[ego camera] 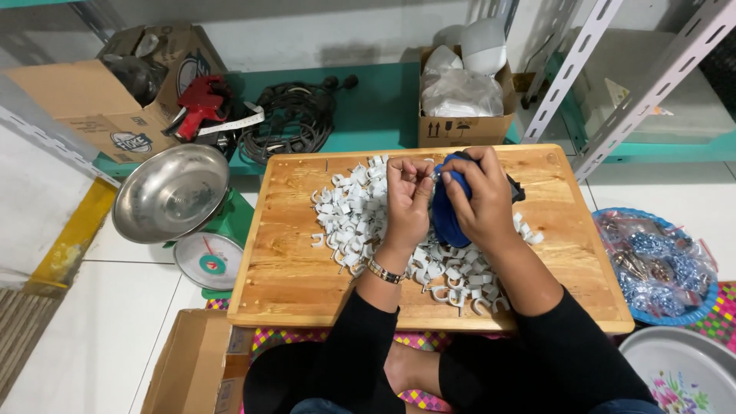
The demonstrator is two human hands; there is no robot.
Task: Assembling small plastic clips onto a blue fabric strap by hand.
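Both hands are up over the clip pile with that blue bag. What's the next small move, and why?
Probably slip the small piece pinched in the left hand into the blue bag that the right hand holds. Both hands meet at the bag's top, above the white clips heaped on the wooden board. Whether the bag's mouth is open is hidden, so check that first.

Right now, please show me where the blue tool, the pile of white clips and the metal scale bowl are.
blue tool (443, 218): head view, lower blue body below the right hand.
pile of white clips (349, 211): head view, left part of pile.
metal scale bowl (170, 192): head view, inner bottom.
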